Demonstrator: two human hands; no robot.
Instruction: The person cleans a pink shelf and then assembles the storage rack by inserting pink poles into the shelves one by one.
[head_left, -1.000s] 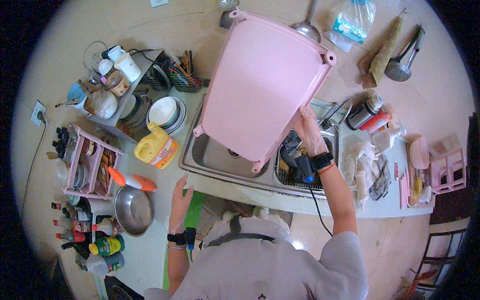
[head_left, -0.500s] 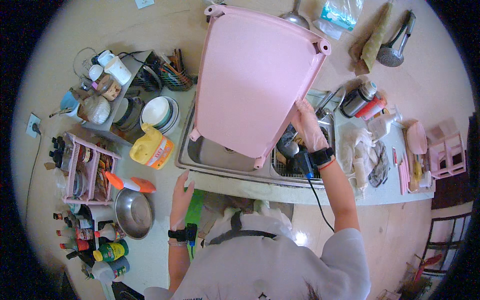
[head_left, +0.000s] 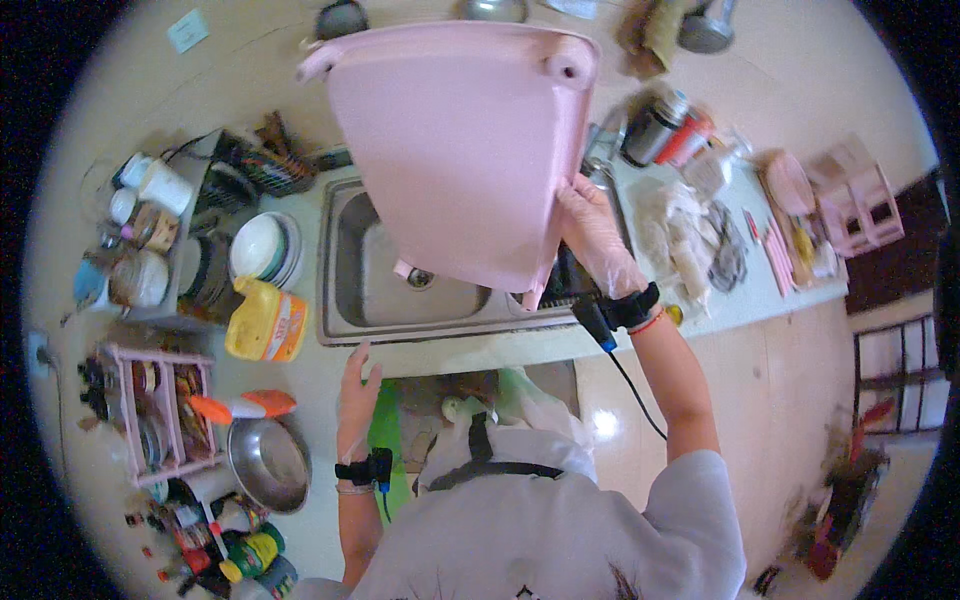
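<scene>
A pink plastic rack shelf point(head_left: 455, 150) with round sockets at its corners is held up, tilted, above the sink. My right hand point(head_left: 593, 225), in a clear plastic glove, grips the shelf's right edge; some of its fingers are hidden behind it. Below lies the double steel sink point(head_left: 338, 325), its left basin showing a drain point(head_left: 420, 278) and its right basin mostly covered by the shelf and my hand. My left hand point(head_left: 358, 400), also gloved, hovers by the counter's front edge with fingers apart and nothing in them.
Left of the sink stand a yellow jug point(head_left: 265, 322), stacked bowls point(head_left: 260, 245), a steel basin point(head_left: 268, 465), a pink rack point(head_left: 160, 410) and several bottles. To the right are a faucet point(head_left: 605, 140), thermos bottles point(head_left: 655, 130), crumpled plastic bags point(head_left: 680, 235) and pink rods point(head_left: 777, 258).
The view has shifted, so the surroundings sit further left. My right hand has tilted the shelf and raised its lower edge, baring more of the left basin. My left hand stays nearly still.
</scene>
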